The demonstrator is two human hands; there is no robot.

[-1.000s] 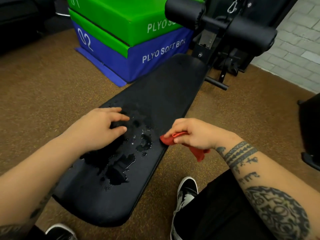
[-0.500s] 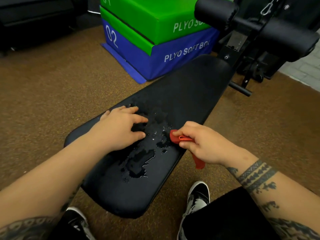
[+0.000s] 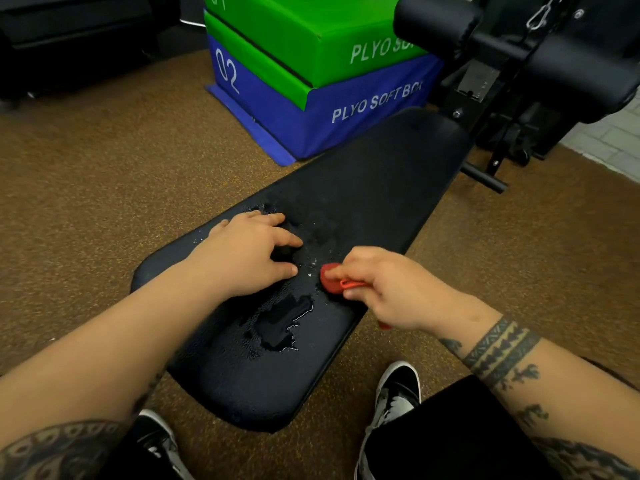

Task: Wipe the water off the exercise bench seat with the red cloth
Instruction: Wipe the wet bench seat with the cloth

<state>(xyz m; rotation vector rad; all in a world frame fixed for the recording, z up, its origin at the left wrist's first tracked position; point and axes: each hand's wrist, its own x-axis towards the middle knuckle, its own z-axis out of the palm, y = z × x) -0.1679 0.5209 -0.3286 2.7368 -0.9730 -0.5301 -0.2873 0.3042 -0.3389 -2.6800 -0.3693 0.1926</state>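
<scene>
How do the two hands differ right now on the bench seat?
The left hand holds nothing, its fingers resting on the bench seat; the right hand pinches the red cloth. The left hand lies mid-seat, the right hand near the seat's right edge. Both are close to the water.

A gym: plyo boxes [image 3: 311, 64], padded bench [image 3: 346, 209], rubber floor [image 3: 104, 185]

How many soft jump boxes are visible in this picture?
2. The green box sits stacked on the blue box, beyond the bench; more may lie outside the view.
</scene>
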